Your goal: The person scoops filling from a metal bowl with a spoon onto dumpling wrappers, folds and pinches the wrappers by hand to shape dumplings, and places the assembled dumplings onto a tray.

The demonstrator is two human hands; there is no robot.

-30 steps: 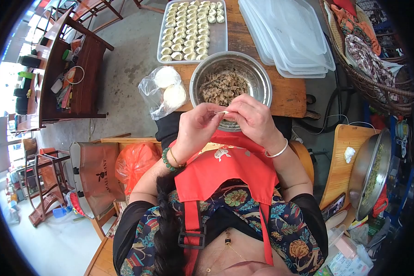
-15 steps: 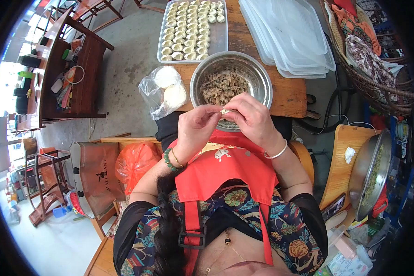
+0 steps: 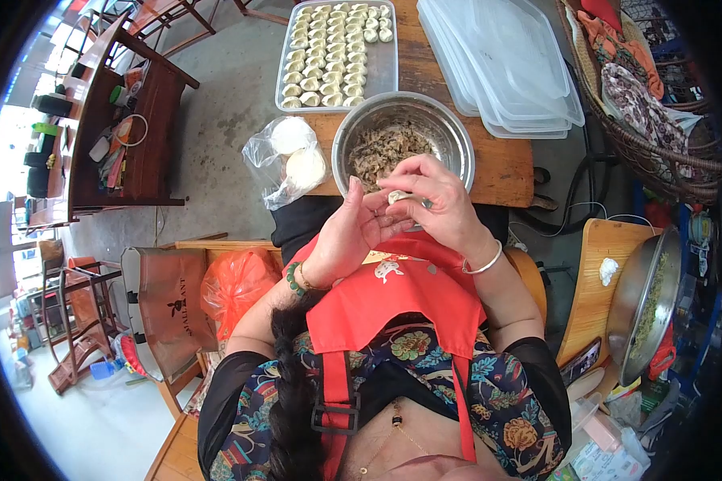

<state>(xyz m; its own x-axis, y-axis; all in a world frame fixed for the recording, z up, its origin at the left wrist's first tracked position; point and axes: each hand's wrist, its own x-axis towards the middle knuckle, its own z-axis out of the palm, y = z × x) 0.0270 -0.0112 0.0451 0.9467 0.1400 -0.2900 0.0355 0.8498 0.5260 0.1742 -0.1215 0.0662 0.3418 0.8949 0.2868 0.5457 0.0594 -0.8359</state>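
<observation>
A small pale dumpling is pinched in the fingertips of my right hand, close over the near rim of the steel bowl. Beside it, my left hand is open, palm turned up and fingers stretched toward the dumpling. The steel bowl contains brownish minced filling. Left of the bowl lies a clear plastic bag with round white wrappers in it. Beyond it, a plastic tray bears rows of shaped dumplings.
Stacked clear plastic lids lie on the wooden table at the right. A wicker basket with cloths stands farther right. A metal pan leans by a wooden chair. At the left are a red plastic bag and brown bag.
Both hands were pinching the dumpling together. My left hand has let go, opened and turned palm up, while my right hand keeps the dumpling.
</observation>
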